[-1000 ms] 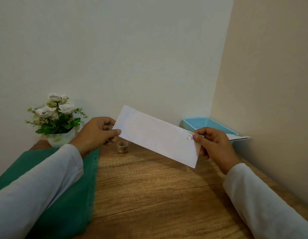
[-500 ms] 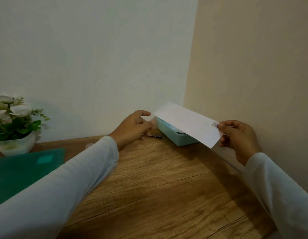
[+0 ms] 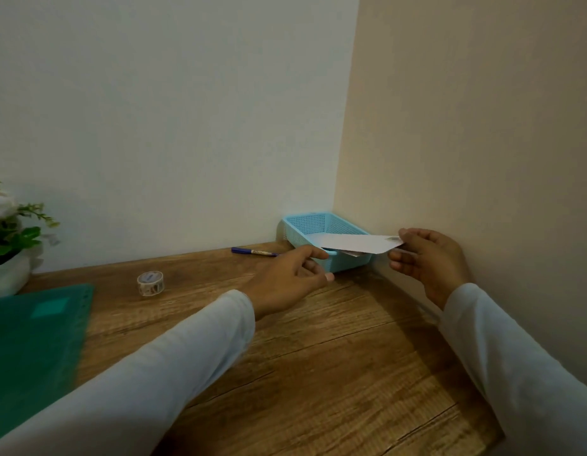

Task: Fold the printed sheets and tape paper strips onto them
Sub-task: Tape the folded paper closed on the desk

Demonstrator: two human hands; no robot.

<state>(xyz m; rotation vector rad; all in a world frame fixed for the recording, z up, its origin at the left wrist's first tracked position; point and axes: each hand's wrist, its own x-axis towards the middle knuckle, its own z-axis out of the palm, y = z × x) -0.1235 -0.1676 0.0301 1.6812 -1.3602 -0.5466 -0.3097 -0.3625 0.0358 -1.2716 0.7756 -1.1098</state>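
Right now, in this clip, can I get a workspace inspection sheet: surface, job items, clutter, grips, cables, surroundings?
Surface: wooden table, grain visible.
Job's things: folded sheet held over the blue basket; tape roll on the table.
Clutter: pen beside the basket; green mat and potted plant at left.
Grips: right hand pinches the sheet's end; left hand loose, holding nothing.
Cables: nothing seen.
Surroundings: walls meet in a corner behind the basket.
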